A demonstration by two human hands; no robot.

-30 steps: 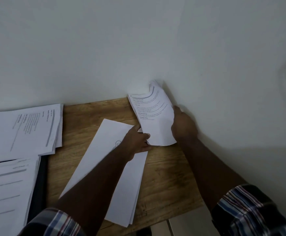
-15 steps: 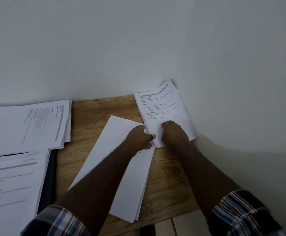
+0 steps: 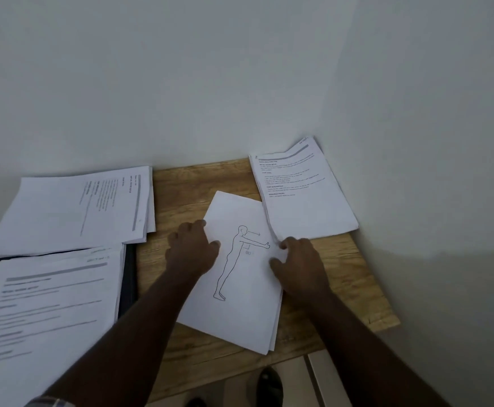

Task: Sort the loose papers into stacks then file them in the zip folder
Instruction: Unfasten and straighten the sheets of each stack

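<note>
A stack of sheets with a line drawing of a standing figure (image 3: 239,289) lies tilted in the middle of the wooden table (image 3: 181,195). My left hand (image 3: 191,254) rests on its left edge, fingers spread. My right hand (image 3: 301,262) rests on its right edge, fingers apart, just below a stack of printed text pages (image 3: 301,195) lying in the far right corner against the wall. Neither hand holds a sheet. A dark zip folder (image 3: 129,277) lies at the left, mostly covered by a stack of text pages (image 3: 48,306).
Another stack of text pages (image 3: 75,210) lies at the far left against the wall. White walls close the table at the back and on the right. The table's front edge runs close to me, with pale floor and a dark shoe (image 3: 269,386) below.
Both hands have let go of the text pages, which now lie flat in the right corner, and have come down onto the figure-drawing stack. The view has shifted right.
</note>
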